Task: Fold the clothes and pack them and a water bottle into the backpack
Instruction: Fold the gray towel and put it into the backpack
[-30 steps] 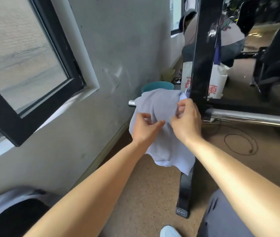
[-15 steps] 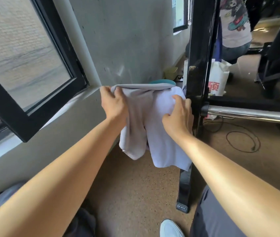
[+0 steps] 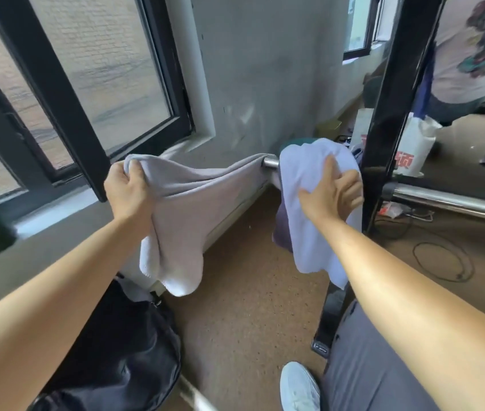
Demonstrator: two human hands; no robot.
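Beside a grey wall (image 3: 265, 69) and black-framed window (image 3: 87, 84), a person's left hand (image 3: 128, 194) clamps its fingers on one end of a pale grey garment (image 3: 182, 209) stretched leftward from a chrome bar (image 3: 443, 200). The right hand (image 3: 333, 194) curls its fingers into the part draped over the bar. A black backpack (image 3: 116, 351) sits on the floor below.

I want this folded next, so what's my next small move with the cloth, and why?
Probably slide the cloth leftward off the free end of the bar: your left hand grips one part, and your right hand holds the rest, draped over the bar.
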